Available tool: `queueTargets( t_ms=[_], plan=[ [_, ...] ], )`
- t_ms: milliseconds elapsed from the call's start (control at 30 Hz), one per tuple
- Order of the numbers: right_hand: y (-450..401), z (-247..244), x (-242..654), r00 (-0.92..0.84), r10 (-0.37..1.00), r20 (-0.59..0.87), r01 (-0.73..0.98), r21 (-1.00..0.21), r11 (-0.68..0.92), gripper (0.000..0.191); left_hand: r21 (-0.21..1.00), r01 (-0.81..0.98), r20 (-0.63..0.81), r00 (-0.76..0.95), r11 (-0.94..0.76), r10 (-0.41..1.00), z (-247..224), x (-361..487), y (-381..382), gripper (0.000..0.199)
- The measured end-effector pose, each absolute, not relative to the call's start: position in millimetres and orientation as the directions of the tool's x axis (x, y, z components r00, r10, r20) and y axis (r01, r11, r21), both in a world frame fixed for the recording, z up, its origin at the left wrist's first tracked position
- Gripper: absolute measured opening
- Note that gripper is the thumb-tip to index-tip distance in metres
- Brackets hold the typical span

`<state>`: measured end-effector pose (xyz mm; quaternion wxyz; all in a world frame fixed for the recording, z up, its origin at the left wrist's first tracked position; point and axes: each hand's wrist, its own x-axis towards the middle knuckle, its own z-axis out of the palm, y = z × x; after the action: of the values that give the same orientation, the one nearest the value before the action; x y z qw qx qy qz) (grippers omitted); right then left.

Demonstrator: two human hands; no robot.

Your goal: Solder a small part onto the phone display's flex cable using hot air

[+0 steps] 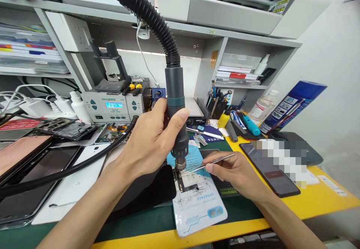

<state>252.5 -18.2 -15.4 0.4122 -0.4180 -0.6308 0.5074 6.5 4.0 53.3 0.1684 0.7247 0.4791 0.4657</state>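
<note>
My left hand (146, 144) is wrapped round the dark handle of a hot air gun (175, 91), held upright with its metal nozzle (180, 163) pointing down. In my right hand (236, 172) is a pair of metal tweezers (213, 162), pinched between thumb and fingers. Their tips reach left, close beneath the nozzle. Under both lies a white and blue printed packet (197, 211) with a small dark circuit board (182, 183) on it. The nozzle partly hides the board's upper end, and I cannot tell whether the tweezers touch it.
A rework station (112, 106) with a lit display stands behind my left hand. Phones and tablets (64, 177) lie at left, with a black hose (84, 162) crossing them. At right are a phone (270, 170), a blue spray can (292, 106) and a clear bottle (263, 104).
</note>
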Motion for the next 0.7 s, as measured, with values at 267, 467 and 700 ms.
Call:
queueTargets(
  t_ms=[267,467,700],
  plan=[
    [-17,-17,254,-0.319,0.944,0.081,0.115,-0.986,0.123,0.013,0.689,0.533,0.514,0.118,-0.491,0.85,55,7,0,0.04],
    [-19,-17,254,-0.325,0.943,0.072,0.12,-0.986,0.116,0.017,0.7,0.533,0.483,0.138,-0.476,0.865,58,10,-4,0.039],
    [-17,-18,254,-0.327,0.943,0.064,0.129,-0.985,0.112,0.019,0.702,0.525,0.476,0.157,-0.481,0.866,58,7,-7,0.037]
  ],
)
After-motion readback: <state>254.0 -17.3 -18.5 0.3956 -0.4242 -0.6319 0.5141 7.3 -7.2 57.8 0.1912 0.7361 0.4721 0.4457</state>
